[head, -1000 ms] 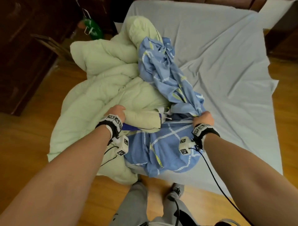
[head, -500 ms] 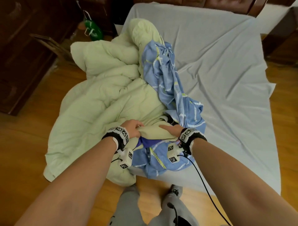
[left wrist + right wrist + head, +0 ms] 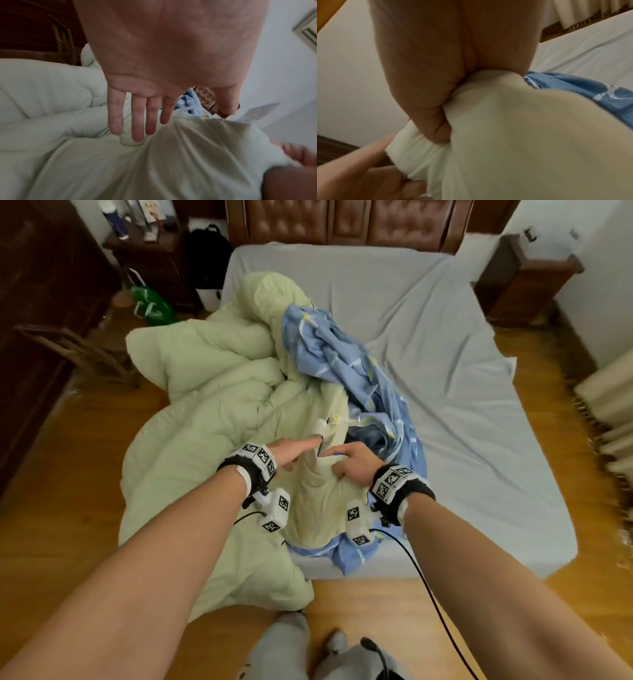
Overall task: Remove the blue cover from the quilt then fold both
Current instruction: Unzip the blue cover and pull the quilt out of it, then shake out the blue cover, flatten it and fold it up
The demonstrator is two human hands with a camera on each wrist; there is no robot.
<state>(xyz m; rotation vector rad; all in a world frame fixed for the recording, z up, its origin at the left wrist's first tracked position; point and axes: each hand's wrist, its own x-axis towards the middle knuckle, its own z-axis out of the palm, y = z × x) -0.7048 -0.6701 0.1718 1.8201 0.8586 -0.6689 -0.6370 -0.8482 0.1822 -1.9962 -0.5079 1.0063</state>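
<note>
A pale green quilt (image 3: pixel 212 440) lies heaped on the left of the bed and spills over its edge toward the floor. The blue patterned cover (image 3: pixel 346 371) is bunched along the quilt's right side, and a part of it shows under the quilt at the near edge. My left hand (image 3: pixel 301 448) hovers over the quilt, its straight fingers (image 3: pixel 137 121) holding nothing. My right hand (image 3: pixel 346 463) grips a bunched fold of the quilt (image 3: pixel 522 135), with the blue cover (image 3: pixel 590 92) just beyond it. The two hands almost touch.
The bed (image 3: pixel 462 378) has a grey-blue sheet, bare on its right half. A wooden chair (image 3: pixel 78 350), a green bag (image 3: pixel 150 306) and a nightstand (image 3: pixel 147 251) stand at the left, another nightstand (image 3: pixel 527 278) and a curtain (image 3: pixel 609 402) at the right. My legs (image 3: pixel 284 645) meet the near edge.
My right hand left the blue cover and took a fold of the quilt. My left hand released the quilt and straightened its fingers. The view has lifted toward the headboard.
</note>
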